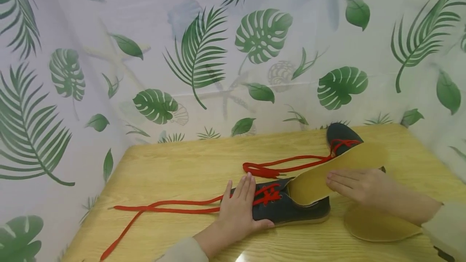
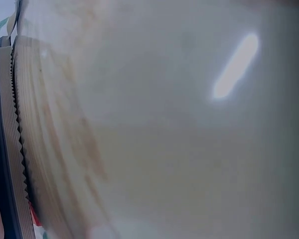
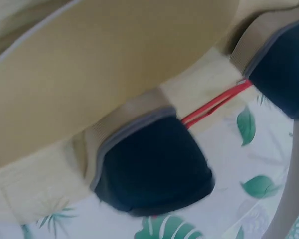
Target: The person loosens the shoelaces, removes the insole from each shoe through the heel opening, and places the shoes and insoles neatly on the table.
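A dark navy shoe (image 1: 291,209) with red laces lies across the table, its toe to the left. My left hand (image 1: 236,211) rests over its toe, fingers straight across the upper and thumb along the near side. My right hand (image 1: 364,187) holds a tan insole (image 1: 316,177), fingers laid along its near face and thumb hidden. This insole slants up to the right, its lower end at the shoe's opening. In the right wrist view the dark heel (image 3: 154,159) of a shoe shows below a broad tan surface.
Behind lies a second navy shoe (image 1: 342,136), partly hidden by the insole, its red laces (image 1: 265,169) trailing left. Another tan insole (image 1: 378,223) sits below my right forearm. The near shoe's long laces (image 1: 167,206) stretch left over the wooden table (image 1: 174,169). A leaf-patterned cloth (image 1: 218,80) hangs behind.
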A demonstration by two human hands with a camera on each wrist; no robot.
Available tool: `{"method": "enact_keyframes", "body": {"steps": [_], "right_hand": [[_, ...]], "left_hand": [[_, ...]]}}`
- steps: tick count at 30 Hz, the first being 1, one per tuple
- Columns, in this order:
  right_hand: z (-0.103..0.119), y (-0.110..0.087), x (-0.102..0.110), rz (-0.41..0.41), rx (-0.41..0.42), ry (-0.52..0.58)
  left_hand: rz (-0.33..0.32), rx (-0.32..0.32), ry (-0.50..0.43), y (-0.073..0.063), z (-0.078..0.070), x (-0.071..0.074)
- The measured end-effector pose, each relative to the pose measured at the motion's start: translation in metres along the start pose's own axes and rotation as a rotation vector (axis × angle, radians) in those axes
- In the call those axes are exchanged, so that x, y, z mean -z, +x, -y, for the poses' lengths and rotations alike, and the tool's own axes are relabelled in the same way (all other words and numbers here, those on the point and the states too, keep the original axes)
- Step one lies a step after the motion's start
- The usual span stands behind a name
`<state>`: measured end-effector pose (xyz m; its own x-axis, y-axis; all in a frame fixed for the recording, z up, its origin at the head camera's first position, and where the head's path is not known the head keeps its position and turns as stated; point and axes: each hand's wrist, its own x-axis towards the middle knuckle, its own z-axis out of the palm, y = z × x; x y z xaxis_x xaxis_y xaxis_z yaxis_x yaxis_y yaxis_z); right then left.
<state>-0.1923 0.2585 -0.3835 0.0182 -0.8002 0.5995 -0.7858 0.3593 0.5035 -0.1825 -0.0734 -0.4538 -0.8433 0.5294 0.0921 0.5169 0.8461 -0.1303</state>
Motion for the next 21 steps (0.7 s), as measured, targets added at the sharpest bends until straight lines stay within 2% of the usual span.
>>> {"method": "enact_keyframes", "body": {"steps": [5,7,13,17,21], "right_hand": [[-0.009,-0.006,0.021,0.005,-0.025,0.047],[-0.009,-0.005,0.032,0.035,-0.044,0.069],[0.000,-0.004,0.054,0.023,-0.084,0.099],[0.002,-0.016,0.066,0.022,-0.140,0.130],[0.004,-0.035,0.076,0.063,-0.206,0.166]], "left_hand": [[-0.013,-0.001,0.037,0.003,0.002,0.000],[-0.020,-0.002,0.044,0.003,0.004,0.000],[-0.025,-0.007,0.040,0.004,0.003,0.000],[-0.001,-0.007,0.015,0.006,0.000,0.001],[0.016,-0.003,0.016,0.005,-0.004,0.002]]}}
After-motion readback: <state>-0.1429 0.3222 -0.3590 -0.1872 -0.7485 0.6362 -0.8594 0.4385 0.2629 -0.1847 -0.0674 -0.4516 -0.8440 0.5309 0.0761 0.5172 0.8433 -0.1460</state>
